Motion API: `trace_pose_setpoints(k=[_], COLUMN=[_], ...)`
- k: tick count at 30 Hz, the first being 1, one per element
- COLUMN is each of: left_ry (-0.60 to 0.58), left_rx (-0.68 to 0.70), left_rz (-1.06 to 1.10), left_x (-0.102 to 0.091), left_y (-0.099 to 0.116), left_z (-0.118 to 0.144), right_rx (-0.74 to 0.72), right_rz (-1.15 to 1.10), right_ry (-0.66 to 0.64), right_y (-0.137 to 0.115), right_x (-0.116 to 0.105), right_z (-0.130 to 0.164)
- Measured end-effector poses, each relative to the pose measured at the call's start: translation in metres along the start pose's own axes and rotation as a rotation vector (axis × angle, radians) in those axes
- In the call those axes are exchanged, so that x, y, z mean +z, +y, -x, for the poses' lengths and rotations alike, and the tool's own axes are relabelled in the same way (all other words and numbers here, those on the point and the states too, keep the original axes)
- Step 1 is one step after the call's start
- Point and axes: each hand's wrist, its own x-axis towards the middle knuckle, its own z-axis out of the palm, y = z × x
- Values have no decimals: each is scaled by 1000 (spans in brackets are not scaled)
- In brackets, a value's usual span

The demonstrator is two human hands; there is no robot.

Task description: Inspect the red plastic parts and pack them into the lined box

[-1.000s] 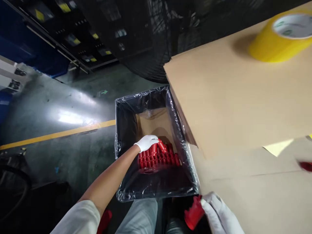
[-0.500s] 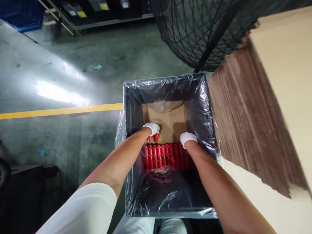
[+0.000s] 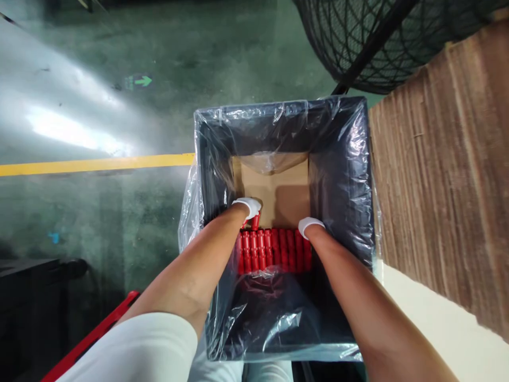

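Head view: my left hand (image 3: 247,206) grips a red cap (image 3: 255,221) at ten o'clock of the red caps' row (image 3: 274,249); my right hand (image 3: 310,226) rests at two, grip unclear.

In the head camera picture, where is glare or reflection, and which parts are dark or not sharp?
Head view: strong white glare on the green floor at left; bright reflections on the plastic liner of the box; the box walls are dark while its cardboard bottom is lit; the red parts and both gloved hands, left hand and right hand, look fairly sharp; the frame edges look stretched.
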Motion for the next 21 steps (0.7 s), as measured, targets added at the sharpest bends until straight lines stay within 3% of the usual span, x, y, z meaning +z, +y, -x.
trace_pose_setpoints(k=[4, 8, 13, 17, 21], left_ry=[2, 4, 21, 13, -5], left_rx=[-20, -21, 0, -17, -73], left_rz=[20, 33, 18, -2, -37], left_x=[-1, -3, -4, -1, 4], left_y=[0, 1, 2, -1, -5], left_z=[5, 6, 6, 7, 4], right_rx=[11, -35, -243, -411, -473], right_rz=[-17, -101, -309, -460, -557], right_ry=[-29, 29, 187, 234, 260], right_y=[0, -3, -44, -83, -94], right_x=[1, -13, -25, -12, 5], right_z=[2, 4, 2, -9, -24])
